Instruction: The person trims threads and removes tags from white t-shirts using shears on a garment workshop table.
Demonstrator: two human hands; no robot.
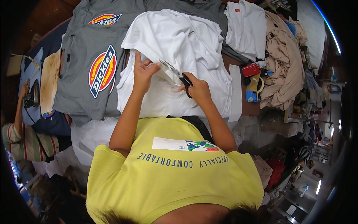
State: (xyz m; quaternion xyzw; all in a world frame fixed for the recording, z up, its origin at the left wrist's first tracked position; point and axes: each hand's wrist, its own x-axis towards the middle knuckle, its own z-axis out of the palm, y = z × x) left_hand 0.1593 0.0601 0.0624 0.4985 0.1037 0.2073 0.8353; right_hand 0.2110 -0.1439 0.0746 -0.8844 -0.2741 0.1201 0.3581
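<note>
A white T-shirt (175,31) lies bunched on top of more white garments on the table before me. My left hand (144,74) holds its edge, the thumb on the cloth and some fingers partly hidden by it. My right hand (198,89) grips a pair of scissors (185,81) with black handles. The blades point up and left, toward my left thumb, and lie close against the white cloth. A folded part of the fabric hangs just below the blades.
Grey T-shirts (80,74) with a bright badge print lie to the left. Beyond them a co-worker's hand (25,89) is at an iron (33,95). Rightward are a red box (250,70), a tape roll (260,85), a folded white shirt (245,31) and heaped beige garments (285,63).
</note>
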